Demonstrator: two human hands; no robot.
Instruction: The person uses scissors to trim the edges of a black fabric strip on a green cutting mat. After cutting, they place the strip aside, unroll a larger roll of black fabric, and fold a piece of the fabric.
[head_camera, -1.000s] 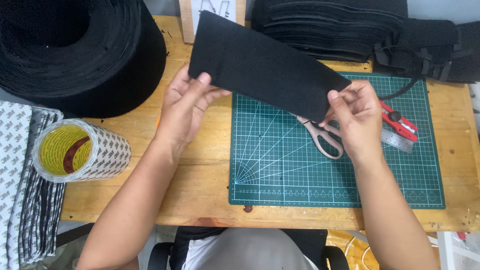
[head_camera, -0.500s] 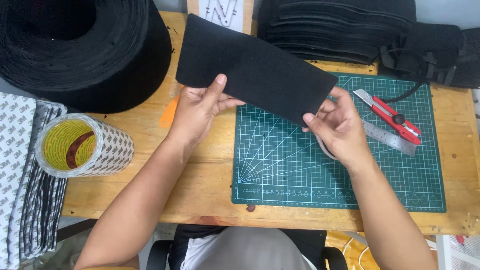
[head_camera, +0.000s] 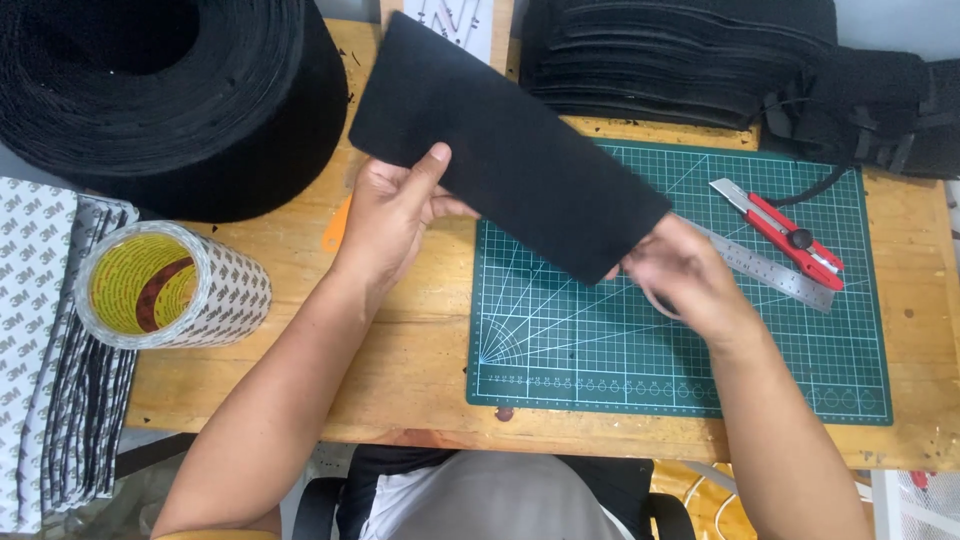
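Note:
My left hand (head_camera: 390, 215) holds a long black felt piece (head_camera: 510, 150) by its lower edge, thumb on top. The piece slants from the upper left down to the right, raised above the green cutting mat (head_camera: 600, 350). My right hand (head_camera: 690, 280) is blurred, just under the piece's right end, with its fingers curled on the pale handle loop of the scissors (head_camera: 655, 303). The rest of the scissors is hidden by the hand and the felt.
A red utility knife (head_camera: 785, 235) and a steel ruler (head_camera: 770, 272) lie on the mat's right part. A big black felt roll (head_camera: 170, 90) and a tape roll (head_camera: 170, 285) stand left. Stacked black pieces (head_camera: 680, 60) and straps (head_camera: 880, 110) lie behind.
My right hand let go of the felt's right end and dropped onto the scissors on the mat. My left hand has kept the felt and shifted it slightly left.

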